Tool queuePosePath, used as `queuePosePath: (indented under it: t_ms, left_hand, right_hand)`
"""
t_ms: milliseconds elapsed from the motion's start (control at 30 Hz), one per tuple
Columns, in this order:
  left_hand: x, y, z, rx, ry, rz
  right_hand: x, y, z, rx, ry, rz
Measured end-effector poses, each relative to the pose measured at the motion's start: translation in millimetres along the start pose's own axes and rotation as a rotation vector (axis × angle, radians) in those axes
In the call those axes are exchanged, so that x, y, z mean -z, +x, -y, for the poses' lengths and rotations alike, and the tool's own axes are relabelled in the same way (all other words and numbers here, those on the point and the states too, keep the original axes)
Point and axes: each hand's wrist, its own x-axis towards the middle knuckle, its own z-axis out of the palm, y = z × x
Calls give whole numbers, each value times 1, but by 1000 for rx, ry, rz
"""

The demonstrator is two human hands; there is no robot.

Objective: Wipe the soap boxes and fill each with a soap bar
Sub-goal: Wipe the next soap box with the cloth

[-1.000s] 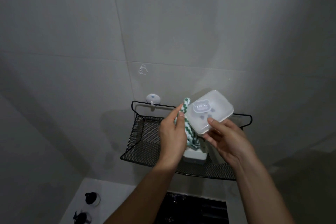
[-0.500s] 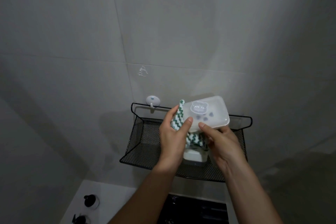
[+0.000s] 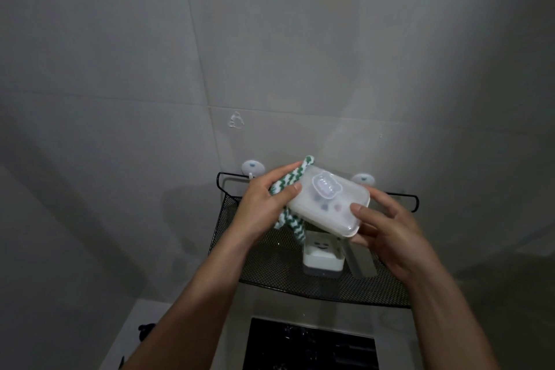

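Grey tiled wall [image 3: 120,69] fills the frame. At centre, the left hand [image 3: 261,207] pinches a green-striped cloth [image 3: 288,186] against the soap box [image 3: 329,201]; the right hand [image 3: 387,234] curls its fingers [image 3: 360,210] round the box above the mesh shelf [image 3: 270,264].

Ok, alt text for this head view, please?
Two hands hold a translucent soap box above a black mesh shelf: the left hand presses a green-and-white cloth against it, the right hand grips its end.
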Motion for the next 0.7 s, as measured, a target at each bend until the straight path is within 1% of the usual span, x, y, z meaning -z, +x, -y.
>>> queuePosePath:
  t_ms: [233, 300, 433, 500, 567, 633, 700]
  left_hand:
    - [-25, -25, 5, -101, 31, -148]
    - [-36, -33, 10, -143, 90, -169]
    - [-56, -47, 17, -247, 236, -260]
    - [-65, -55, 20, -328, 290, -267]
    - [-72, -61, 22, -385, 305, -239]
    - [-74, -65, 24, -409, 319, -226]
    - [-70, -63, 23, -407, 341, -251]
  right_hand:
    - [-7, 4, -2, -1, 178, -116]
    - [-10, 4, -4, -12, 218, -136]
    - [-22, 5, -8, -28, 234, -149]
    - [-27, 5, -6, -21, 243, -163]
    - [-29, 7, -3, -18, 252, -188]
    - [-29, 8, 1, -19, 245, -205]
    - [-29, 7, 3, -7, 225, -216]
